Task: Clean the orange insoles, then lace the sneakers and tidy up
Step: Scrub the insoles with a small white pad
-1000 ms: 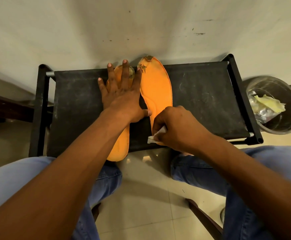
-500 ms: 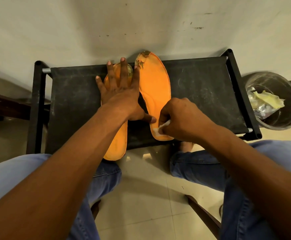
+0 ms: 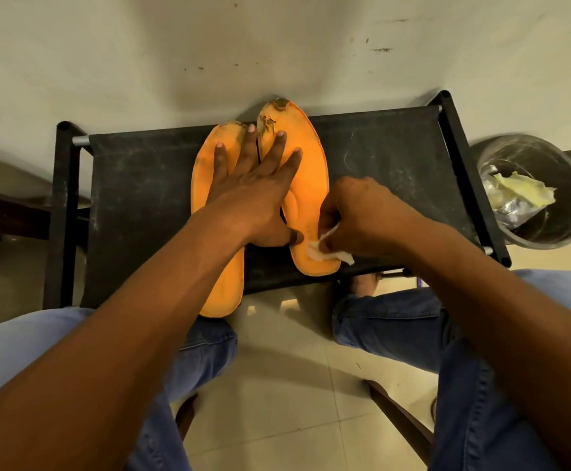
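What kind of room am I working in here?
Probably a home interior, maybe an entryway. A black fabric rack stands against a scuffed plain wall, a bin with wrappers beside it, over a tiled floor.

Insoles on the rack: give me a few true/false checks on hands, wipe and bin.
1. The left hand lies flat across both insoles. True.
2. The right hand is empty. False: it pinches a white wipe.
3. The wipe is at the toe end of the right insole. False: it is at the heel end.
4. The left insole overhangs the rack's near edge. True.
5. The bin is empty. False: it holds crumpled scraps.
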